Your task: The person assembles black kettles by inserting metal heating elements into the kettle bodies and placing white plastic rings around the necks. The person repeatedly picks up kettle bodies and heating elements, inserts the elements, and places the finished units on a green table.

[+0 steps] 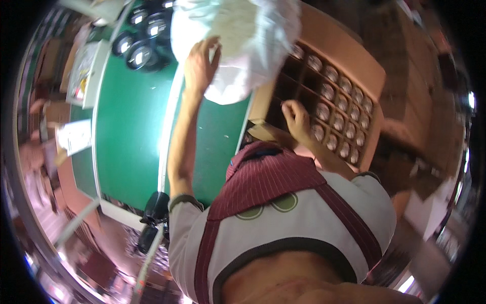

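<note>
My left hand [200, 63] is stretched out over the green table [126, 126] and grips the edge of a large white plastic bag [238, 40]. My right hand [296, 119] rests with curled fingers on the cardboard dividers of an open carton [349, 55]. Several round shiny jars with metal lids [336, 119] stand in the carton's cells on the right side. The cells nearest my right hand look dark and empty. I cannot see anything held in that hand.
Several round black objects with bright centres [142, 53] lie at the far end of the table. A white box [86, 73] and white papers [76, 136] sit at the left. A black device [154, 215] stands at the table's near edge.
</note>
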Motion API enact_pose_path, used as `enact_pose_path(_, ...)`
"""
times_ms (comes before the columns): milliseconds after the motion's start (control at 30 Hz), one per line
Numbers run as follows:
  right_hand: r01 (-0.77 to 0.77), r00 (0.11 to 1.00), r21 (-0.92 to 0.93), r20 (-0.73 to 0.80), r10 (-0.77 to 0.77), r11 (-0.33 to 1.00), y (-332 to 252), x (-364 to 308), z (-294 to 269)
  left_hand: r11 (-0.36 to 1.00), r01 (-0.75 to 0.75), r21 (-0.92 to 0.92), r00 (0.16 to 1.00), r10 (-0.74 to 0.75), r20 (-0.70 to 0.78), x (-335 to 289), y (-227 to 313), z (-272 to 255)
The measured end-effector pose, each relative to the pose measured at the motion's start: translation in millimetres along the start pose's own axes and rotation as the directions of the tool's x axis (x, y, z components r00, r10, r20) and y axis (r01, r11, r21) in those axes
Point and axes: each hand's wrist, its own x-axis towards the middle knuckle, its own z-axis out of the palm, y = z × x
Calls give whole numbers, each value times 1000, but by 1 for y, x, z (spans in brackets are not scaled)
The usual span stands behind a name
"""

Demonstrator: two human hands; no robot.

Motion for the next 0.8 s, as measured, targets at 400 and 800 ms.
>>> enact_pose_path(400,-463,835,-332,-474,279,822,160,-106,-72,924,-30,381,926,-118,359,36,-51,117)
enact_pose_path(800,-430,728,-677,132,673,597,193,-6,-88,961,-2,277,995,-25,95,36,-15,65)
